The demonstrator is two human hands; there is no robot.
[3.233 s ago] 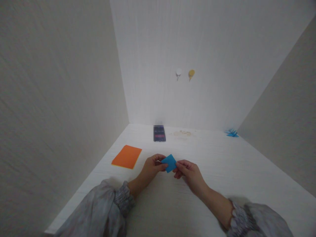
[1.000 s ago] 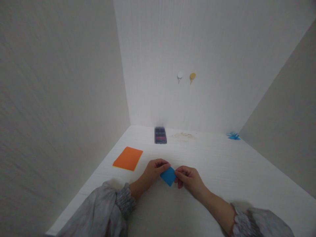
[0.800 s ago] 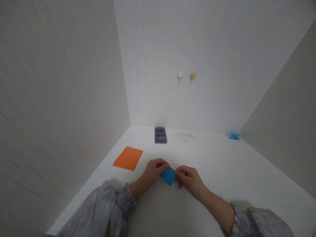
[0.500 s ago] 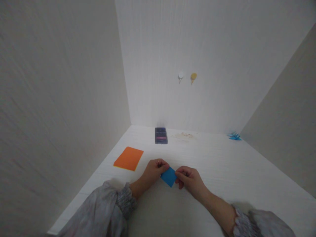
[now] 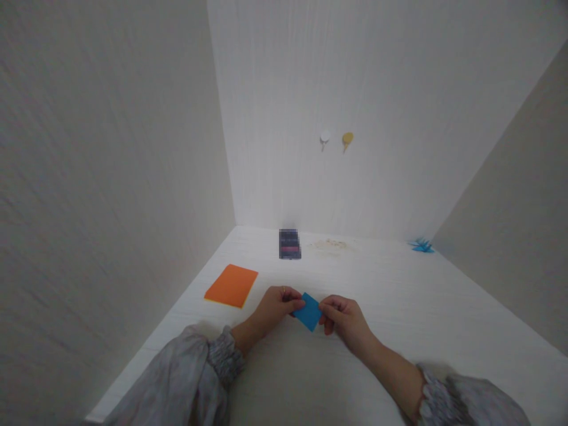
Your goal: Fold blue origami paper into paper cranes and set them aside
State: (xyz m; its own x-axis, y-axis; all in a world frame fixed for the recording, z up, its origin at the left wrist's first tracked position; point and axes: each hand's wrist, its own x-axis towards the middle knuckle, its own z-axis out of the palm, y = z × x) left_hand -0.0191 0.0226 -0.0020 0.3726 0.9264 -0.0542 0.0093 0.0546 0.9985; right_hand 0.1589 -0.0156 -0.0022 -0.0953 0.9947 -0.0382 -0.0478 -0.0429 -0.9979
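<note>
A small folded blue paper [image 5: 308,311] is held just above the white table [image 5: 399,307], between both hands. My left hand [image 5: 277,305], with a ring on one finger, pinches its left corner. My right hand [image 5: 344,319] pinches its right edge with curled fingers. Both wrists come out of grey patterned sleeves at the bottom of the view.
An orange stack of paper [image 5: 231,285] lies to the left of my hands. A dark blurred card [image 5: 290,244] stands near the back wall. A blue folded paper figure [image 5: 420,245] sits in the far right corner. Two small hooks [image 5: 336,140] hang on the back wall.
The blue paper has turned slightly and shifted a little right and up between my fingers. Both hands keep their grip in nearly the same place.
</note>
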